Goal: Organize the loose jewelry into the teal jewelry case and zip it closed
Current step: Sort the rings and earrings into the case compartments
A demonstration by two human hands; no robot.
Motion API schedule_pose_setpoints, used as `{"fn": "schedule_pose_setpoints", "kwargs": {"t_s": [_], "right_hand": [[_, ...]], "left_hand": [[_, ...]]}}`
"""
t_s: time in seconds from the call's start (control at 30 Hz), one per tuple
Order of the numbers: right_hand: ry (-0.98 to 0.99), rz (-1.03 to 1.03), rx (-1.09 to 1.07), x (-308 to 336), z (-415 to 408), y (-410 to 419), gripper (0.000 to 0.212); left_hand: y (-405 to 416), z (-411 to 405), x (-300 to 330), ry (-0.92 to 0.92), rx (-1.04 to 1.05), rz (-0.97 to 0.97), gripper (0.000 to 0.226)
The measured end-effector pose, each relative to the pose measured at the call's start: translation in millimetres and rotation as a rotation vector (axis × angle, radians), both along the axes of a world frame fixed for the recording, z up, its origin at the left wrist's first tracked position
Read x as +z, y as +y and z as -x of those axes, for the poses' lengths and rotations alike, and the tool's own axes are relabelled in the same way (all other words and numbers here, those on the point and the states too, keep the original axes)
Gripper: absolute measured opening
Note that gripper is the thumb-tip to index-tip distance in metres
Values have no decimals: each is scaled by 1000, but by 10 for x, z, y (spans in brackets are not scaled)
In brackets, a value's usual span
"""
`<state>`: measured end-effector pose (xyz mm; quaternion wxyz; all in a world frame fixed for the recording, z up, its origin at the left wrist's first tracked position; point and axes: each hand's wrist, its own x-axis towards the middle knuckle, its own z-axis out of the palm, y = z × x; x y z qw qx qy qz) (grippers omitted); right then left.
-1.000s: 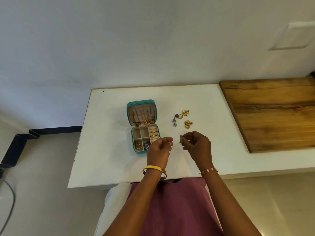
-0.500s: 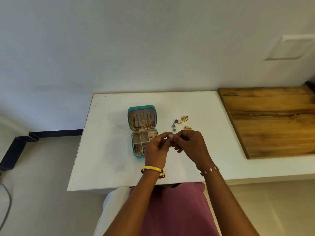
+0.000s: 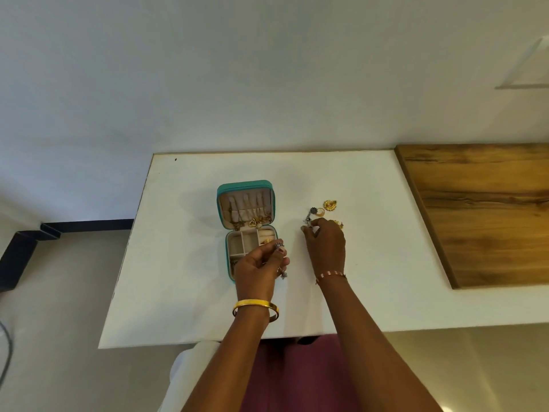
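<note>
Teal jewelry case (image 3: 249, 190) open | left hand (image 3: 261, 264) pinches silver earring (image 3: 279, 245) over it | right hand (image 3: 326, 245) pinches dark earring (image 3: 309, 217) right of case, beside two gold pieces (image 3: 329, 205) | table (image 3: 184, 286) bare toward near edge.

There is only one view, from the person's head. It looks forward and steeply down over both forearms to the table (image 3: 190, 292), and it is wide, so the wall behind comes in also. The left hand (image 3: 259, 266) and right hand (image 3: 326, 245) are near the middle, close below the camera.
</note>
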<state>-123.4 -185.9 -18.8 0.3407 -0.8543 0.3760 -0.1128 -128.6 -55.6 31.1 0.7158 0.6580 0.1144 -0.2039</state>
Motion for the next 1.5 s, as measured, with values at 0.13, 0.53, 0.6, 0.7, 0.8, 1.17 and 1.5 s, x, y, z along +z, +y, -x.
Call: {"fn": "schedule_pose_setpoints", "kwargs": {"t_s": [0.13, 0.53, 0.6, 0.7, 0.8, 1.17, 1.5], "right_hand": [[46, 123, 46, -49, -32, 10, 21], [74, 28, 109, -55, 671, 255, 15], [55, -9, 77, -24, 655, 230, 18], [3, -27, 31, 45, 546, 176, 23], [7, -30, 71, 86, 395, 140, 29], [42, 30, 129, 52, 293, 165, 22], [-300, -367, -1, 437, 369, 294, 15]], "left_hand": [[26, -4, -34, 36, 17, 23, 22], [107, 126, -87, 95, 39, 35, 19], [108, 152, -83, 105, 32, 30, 20], [115, 163, -81, 100, 23, 25, 19], [119, 146, -88, 92, 25, 13, 17], [96, 63, -78, 114, 61, 34, 20], [209, 50, 43, 100, 89, 68, 18]]}}
